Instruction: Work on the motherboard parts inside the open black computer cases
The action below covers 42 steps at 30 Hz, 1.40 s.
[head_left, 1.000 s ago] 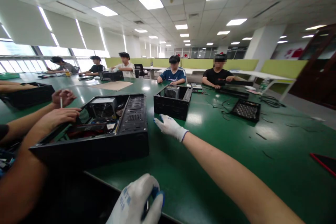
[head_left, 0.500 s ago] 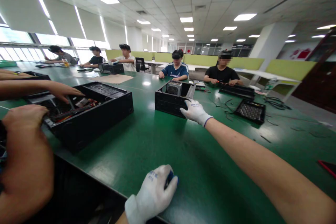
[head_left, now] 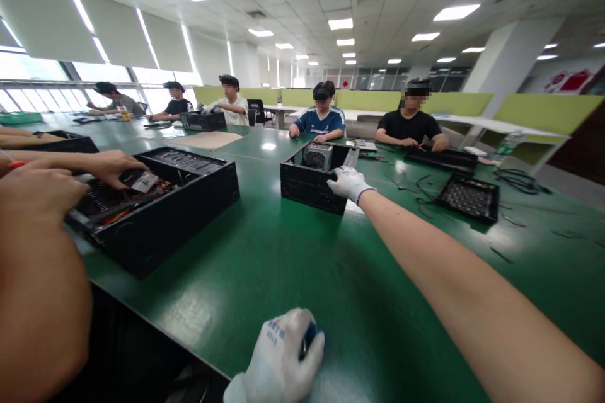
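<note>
My right hand (head_left: 348, 184), in a white glove, reaches far across the green table and grips the near right corner of a black computer case (head_left: 312, 186). That case lies open at the top, and a grey power supply (head_left: 316, 156) shows inside it. Close to the table's front edge is my left hand (head_left: 286, 352), also gloved, with its fingers curled in toward the thumb. Something dark shows in the gap there, but I cannot make out what it is.
At left, a co-worker's bare hands (head_left: 118, 167) work over another open computer case (head_left: 174, 217). Farther right lie a black tray-like part (head_left: 467, 198), loose cables (head_left: 522, 181) and a thin dark piece (head_left: 501, 255). Several people sit along the far side.
My right hand has settled more closely around the case's corner. The co-worker's hand at left has moved lower into their case. The view has shifted a little.
</note>
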### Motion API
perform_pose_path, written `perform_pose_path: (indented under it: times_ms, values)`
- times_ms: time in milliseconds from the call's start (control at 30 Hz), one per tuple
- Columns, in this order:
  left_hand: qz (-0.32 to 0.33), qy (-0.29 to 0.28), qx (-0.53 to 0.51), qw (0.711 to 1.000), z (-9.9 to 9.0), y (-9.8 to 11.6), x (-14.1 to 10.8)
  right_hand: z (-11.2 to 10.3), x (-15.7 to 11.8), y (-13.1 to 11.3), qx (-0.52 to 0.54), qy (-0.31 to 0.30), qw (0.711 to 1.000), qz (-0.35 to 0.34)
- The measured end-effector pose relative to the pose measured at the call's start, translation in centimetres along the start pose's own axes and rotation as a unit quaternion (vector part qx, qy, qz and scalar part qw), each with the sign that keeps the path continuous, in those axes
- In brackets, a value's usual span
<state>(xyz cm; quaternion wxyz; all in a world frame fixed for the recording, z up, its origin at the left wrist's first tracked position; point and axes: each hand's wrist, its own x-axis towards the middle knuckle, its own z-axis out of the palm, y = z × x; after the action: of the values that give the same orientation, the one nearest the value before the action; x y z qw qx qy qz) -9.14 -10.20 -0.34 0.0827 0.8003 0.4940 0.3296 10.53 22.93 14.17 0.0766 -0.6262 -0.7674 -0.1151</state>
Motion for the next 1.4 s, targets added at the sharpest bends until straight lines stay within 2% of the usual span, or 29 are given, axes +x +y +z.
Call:
perform_pose_path:
  times_ms: [133, 233, 333, 500, 600, 733, 833, 900, 1000, 1100, 1400]
  values:
    - [0.003, 0.008, -0.001, 1.0, 0.1, -0.1, -0.1, -0.7, -1.7, 0.0, -0.014, 0.011, 1.0, -0.013]
    - [0.007, 0.016, -0.001, 1.0, 0.2, -0.2, -0.4, -1.5, -4.7, 0.3, -0.022, 0.024, 0.998, -0.045]
    - [-0.003, 0.009, -0.003, 1.0, 0.1, -0.3, -0.6, -2.7, -8.9, 0.9, -0.023, 0.04, 0.995, -0.089]
    - [-0.019, 0.005, -0.028, 0.999, -0.6, 0.2, -0.4, -4.9, -17.7, 2.0, -0.02, 0.064, 0.988, -0.139]
    - [-0.02, 0.021, -0.043, 0.999, -2.3, 1.3, 0.2, -6.1, -23.0, 2.5, 0.003, 0.087, 0.981, -0.174]
    - [0.049, 0.053, -0.036, 0.997, -6.4, 3.7, 1.8, -7.7, -29.4, 3.3, 0.064, 0.124, 0.965, -0.223]
    - [0.094, 0.09, 0.011, 0.991, -9.1, 5.7, 3.5, -8.8, -33.3, 3.9, 0.104, 0.134, 0.955, -0.245]
    - [0.111, 0.082, 0.06, 0.989, -10.2, 6.8, 4.6, -9.5, -35.4, 4.3, 0.124, 0.138, 0.948, -0.259]
    - [0.141, 0.038, 0.142, 0.979, -10.8, 8.0, 5.3, -10.2, -37.9, 4.5, 0.143, 0.148, 0.941, -0.267]
    - [0.177, 0.005, 0.189, 0.966, -10.9, 9.0, 4.8, -10.6, -39.6, 4.4, 0.156, 0.154, 0.939, -0.266]
    - [0.211, -0.004, 0.198, 0.957, -11.8, 11.1, 1.8, -11.7, -42.1, 4.7, 0.182, 0.169, 0.923, -0.293]
